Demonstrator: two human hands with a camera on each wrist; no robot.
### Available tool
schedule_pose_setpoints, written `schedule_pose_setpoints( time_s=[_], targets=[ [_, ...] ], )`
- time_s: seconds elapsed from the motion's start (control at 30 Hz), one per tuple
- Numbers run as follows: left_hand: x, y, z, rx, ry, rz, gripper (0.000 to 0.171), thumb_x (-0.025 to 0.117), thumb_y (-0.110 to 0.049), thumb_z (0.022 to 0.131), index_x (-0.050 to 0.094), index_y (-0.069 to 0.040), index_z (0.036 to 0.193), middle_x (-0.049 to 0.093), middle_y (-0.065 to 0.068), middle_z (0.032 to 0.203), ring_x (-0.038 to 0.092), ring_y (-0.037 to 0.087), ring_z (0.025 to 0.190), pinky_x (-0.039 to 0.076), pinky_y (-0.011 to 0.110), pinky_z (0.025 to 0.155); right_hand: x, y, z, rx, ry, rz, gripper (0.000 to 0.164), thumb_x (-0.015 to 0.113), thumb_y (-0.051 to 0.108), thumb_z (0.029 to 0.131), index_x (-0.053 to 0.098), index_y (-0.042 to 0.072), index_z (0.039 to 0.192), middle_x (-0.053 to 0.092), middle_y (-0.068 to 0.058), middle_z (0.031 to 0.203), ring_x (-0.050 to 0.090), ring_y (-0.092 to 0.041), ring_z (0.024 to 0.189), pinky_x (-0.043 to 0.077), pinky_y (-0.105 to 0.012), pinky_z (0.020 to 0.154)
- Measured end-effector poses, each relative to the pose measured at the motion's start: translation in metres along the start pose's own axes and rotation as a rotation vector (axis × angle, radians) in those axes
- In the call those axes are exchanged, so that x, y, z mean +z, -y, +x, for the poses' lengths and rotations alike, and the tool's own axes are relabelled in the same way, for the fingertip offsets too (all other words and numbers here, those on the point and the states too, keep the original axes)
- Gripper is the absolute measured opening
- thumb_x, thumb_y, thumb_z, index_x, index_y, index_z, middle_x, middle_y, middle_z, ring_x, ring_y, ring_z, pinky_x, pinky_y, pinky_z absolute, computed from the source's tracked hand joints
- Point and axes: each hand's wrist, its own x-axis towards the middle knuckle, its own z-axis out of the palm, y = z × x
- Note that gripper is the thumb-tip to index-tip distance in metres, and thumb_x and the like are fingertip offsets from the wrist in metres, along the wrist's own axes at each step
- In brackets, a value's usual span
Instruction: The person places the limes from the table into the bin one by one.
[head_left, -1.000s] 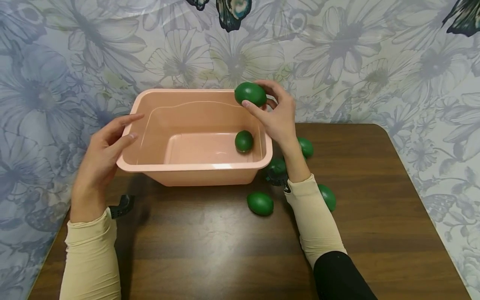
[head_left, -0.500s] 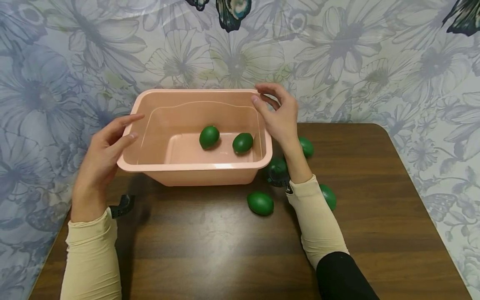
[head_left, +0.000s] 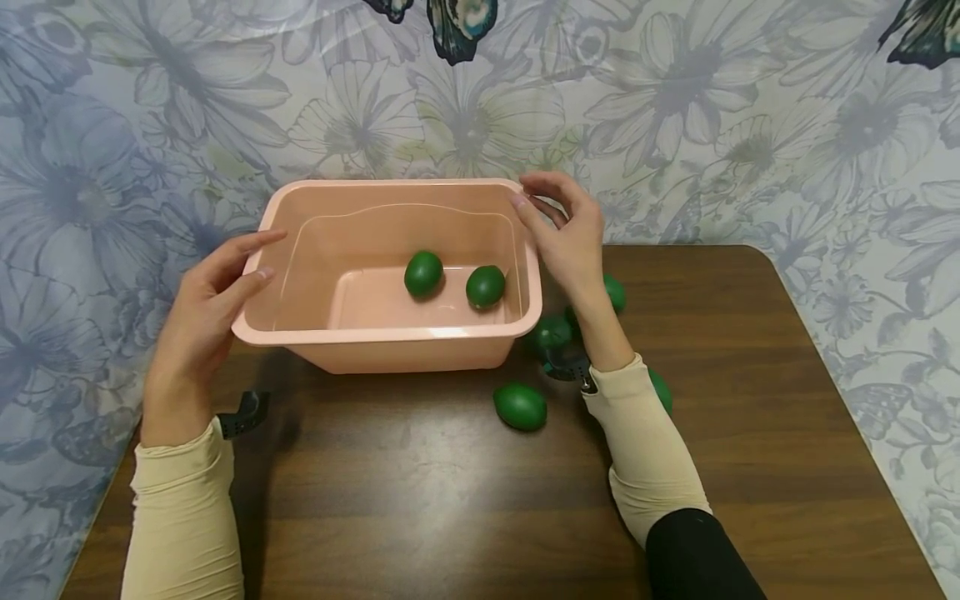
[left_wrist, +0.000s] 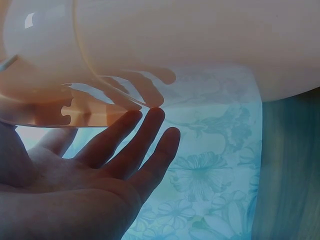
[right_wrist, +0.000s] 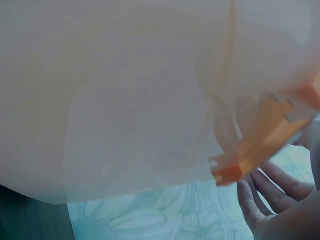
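Observation:
My left hand (head_left: 202,317) grips the left rim of a pink plastic basin (head_left: 390,335), with thumb and forefinger over the edge. In the left wrist view, other fingers (left_wrist: 159,117) of that hand lie against the basin's outer wall. Two green limes (head_left: 423,275) lie inside the basin, towards its right half. My right hand (head_left: 566,237) is at the basin's back right corner and holds no lime; its thumb and forefinger are by the rim. Whether they touch the rim, I cannot tell.
On the brown wooden table (head_left: 420,500), one lime (head_left: 521,407) lies in front of the basin. Several more are to the right, partly hidden by my right forearm and wrist camera (head_left: 566,364). A flower-patterned wall covering (head_left: 690,125) stands close behind the basin.
My right hand has let go of a lime, which dropped into the basin beside the first one. The right hand then shifted slightly right. My left hand stays at the rim.

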Motion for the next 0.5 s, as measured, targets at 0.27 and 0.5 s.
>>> schedule_pose_setpoints(
  time_s=[0.27, 0.5],
  targets=[
    [0.0, 0.001, 0.001, 0.001, 0.013, -0.005, 0.047, 0.06, -0.002, 0.106, 0.054, -0.001, 0.152, 0.061, 0.013, 0.14, 0.075, 0.018, 0.099, 0.066, 0.029, 0.068, -0.018, 0.0, -0.001, 0.071, -0.028, 0.038, 0.033, 0.072, -0.001, 0.097, 0.064, -0.017, 0.125, 0.065, -0.031, 0.128, 0.061, -0.04, 0.124, 0.054, -0.042, 0.109],
    [0.0, 0.002, 0.001, 0.01, -0.001, -0.015, 0.047, 0.061, -0.001, 0.105, 0.054, 0.0, 0.151, 0.063, 0.012, 0.136, 0.075, 0.017, 0.098, 0.065, 0.028, 0.067, -0.027, 0.0, -0.004, 0.073, -0.001, 0.009, 0.033, 0.073, 0.0, 0.096, 0.064, -0.017, 0.124, 0.065, -0.033, 0.127, 0.063, -0.042, 0.121, 0.055, -0.042, 0.109]
  ],
)
